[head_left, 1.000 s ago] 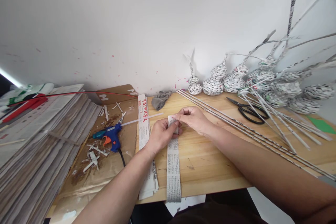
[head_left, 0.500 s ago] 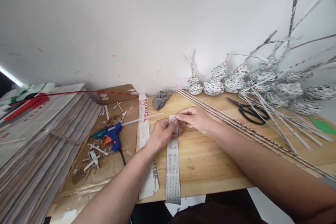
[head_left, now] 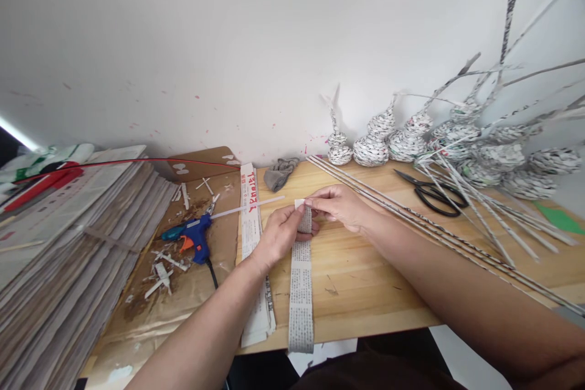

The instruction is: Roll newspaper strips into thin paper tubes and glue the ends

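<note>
A long strip of newspaper [head_left: 300, 292] runs toward me across the wooden table, its near end reaching past the front edge. My left hand [head_left: 282, 233] grips it near the far end, thumb on top and fingertips underneath. At the strip's far right corner, my right hand [head_left: 336, 206] pinches the paper between thumb and finger. Both hands are close together, just above the tabletop. Left of them lies a stack of cut newspaper strips [head_left: 250, 244] with red print on the top one.
A blue glue gun [head_left: 197, 237] lies on cardboard [head_left: 223, 256] among paper scraps. Tall newspaper stacks [head_left: 91, 244] stand at the left. To the right are rolled paper sticks [head_left: 393, 213], black scissors [head_left: 439, 196] and several woven paper gourds [head_left: 372, 149]. A grey cloth [head_left: 280, 175] sits by the wall.
My left thumb has shifted slightly at the strip's far end, showing a little more of its top corner. Otherwise the hands and strip hold nearly the same place.
</note>
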### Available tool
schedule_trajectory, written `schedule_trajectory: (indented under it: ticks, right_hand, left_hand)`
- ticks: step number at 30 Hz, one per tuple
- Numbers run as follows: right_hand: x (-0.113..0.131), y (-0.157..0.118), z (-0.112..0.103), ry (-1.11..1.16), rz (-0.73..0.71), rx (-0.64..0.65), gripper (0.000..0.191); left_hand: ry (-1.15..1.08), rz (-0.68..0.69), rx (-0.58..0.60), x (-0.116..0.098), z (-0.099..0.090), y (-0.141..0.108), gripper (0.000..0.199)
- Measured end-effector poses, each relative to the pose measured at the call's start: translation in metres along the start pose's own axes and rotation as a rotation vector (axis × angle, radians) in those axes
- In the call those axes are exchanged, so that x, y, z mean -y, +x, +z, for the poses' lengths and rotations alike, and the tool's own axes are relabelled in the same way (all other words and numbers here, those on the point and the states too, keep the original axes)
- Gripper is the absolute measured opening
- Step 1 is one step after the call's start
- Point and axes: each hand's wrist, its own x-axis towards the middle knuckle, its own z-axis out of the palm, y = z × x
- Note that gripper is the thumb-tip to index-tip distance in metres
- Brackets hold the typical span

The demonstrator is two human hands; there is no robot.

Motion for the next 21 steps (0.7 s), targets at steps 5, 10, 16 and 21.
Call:
schedule_trajectory:
  ticks: [5, 10, 16, 21]
  right_hand:
    - [0.0, -0.001, 0.004, -0.014, -0.03, -0.055, 0.027]
    - [0.001, -0.002, 0.004, -0.161, -0.175, -0.105, 0.031]
    - [0.012, -0.001, -0.009, -0.249, -0.181, -0.137, 0.035]
    - [0.007, -0.004, -0.004, -0.269, -0.204, 0.071, 0.031]
  left_hand:
    - [-0.006, 0.0, 0.006, 0.0, 0.001, -0.001, 0.043]
    - [0.046, 0.014, -0.002, 0.002, 0.0, 0.0, 0.041]
    - [0.061, -0.016, -0.037, 0.001, 0.0, 0.001, 0.038]
    - [-0.001, 0.018, 0.027, 0.0, 0.001, 0.0, 0.038]
